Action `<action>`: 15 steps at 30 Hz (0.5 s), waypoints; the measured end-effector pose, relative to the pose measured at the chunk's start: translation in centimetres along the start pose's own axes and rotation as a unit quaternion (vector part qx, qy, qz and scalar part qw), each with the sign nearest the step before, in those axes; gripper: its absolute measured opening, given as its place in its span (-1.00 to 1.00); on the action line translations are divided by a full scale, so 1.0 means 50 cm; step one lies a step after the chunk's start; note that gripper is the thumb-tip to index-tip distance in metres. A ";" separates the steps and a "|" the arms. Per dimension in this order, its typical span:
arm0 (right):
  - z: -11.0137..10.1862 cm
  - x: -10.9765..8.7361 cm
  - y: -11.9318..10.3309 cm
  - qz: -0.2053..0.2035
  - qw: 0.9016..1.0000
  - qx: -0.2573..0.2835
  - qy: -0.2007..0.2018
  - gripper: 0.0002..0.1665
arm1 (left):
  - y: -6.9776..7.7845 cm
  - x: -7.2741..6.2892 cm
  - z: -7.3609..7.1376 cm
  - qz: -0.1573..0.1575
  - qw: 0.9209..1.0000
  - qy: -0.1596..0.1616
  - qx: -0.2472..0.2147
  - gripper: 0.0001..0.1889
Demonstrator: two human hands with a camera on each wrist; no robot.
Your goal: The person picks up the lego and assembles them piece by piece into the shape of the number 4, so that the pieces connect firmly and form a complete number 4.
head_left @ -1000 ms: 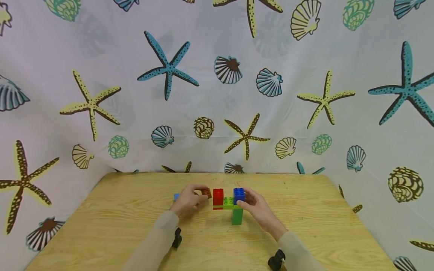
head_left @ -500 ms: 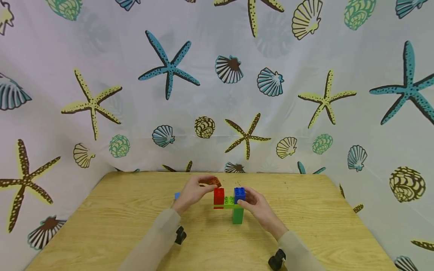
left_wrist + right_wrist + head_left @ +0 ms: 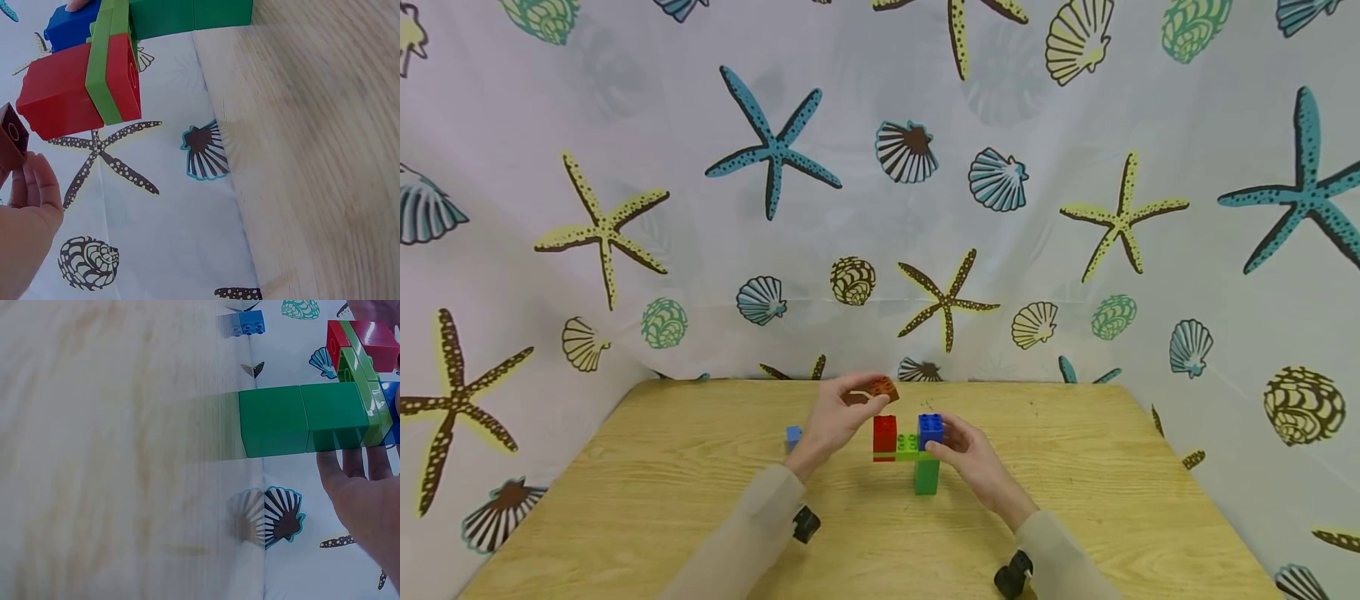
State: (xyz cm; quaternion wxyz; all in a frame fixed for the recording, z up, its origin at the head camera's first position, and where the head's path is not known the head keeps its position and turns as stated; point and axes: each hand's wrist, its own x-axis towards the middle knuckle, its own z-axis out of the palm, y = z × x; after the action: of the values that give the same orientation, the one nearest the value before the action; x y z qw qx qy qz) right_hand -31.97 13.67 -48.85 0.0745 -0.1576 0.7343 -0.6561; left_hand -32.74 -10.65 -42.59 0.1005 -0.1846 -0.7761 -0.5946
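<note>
My left hand (image 3: 838, 417) pinches a brown toy building brick (image 3: 886, 387) in the air, above and slightly behind the red brick (image 3: 884, 428). In the left wrist view the brown brick (image 3: 12, 140) is apart from the structure. That structure stands on stacked green bricks (image 3: 927, 477), with lime green pieces (image 3: 907, 443) across the top. At the left end, red sits above the lime layer and also beneath it, overhanging the table. On the right end is a dark blue brick (image 3: 930, 428). My right hand (image 3: 976, 458) grips it, thumb in front and fingers behind.
A lighter blue brick (image 3: 793, 435) lies on the wooden table (image 3: 685, 467), left of the structure and close to my left wrist. A white cloth (image 3: 850, 350) printed with starfish and shells hangs behind the table and at both sides.
My left hand has raised the brown brick from the structure's left side, up and to the right, above the red brick. My right hand stays on the dark blue brick.
</note>
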 end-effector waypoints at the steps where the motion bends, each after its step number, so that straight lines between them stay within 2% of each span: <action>1: 0.000 0.000 0.001 -0.001 1.000 -0.001 0.000 -0.23 | 0.004 -0.001 0.002 0.007 1.000 -0.006 -0.002 -0.61; 4: 0.001 0.001 0.001 0.000 1.000 -0.001 -0.001 -0.22 | 0.014 -0.003 0.010 0.017 1.000 -0.019 0.002 -0.62; 9: 0.001 0.000 0.000 0.001 1.000 -0.001 0.002 -0.21 | 0.027 -0.002 0.026 0.029 0.999 -0.024 0.032 -0.65; 15: 0.000 0.003 0.002 -0.008 1.000 0.003 -0.004 -0.26 | 0.027 0.002 0.044 0.045 0.996 -0.050 0.058 -0.67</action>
State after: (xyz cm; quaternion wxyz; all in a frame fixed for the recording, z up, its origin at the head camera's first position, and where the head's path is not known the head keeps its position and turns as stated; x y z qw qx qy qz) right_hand -32.13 13.65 -48.93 0.0725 -0.1656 0.7306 -0.6585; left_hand -32.13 -8.21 -41.96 0.0990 -0.2424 -0.8043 -0.5334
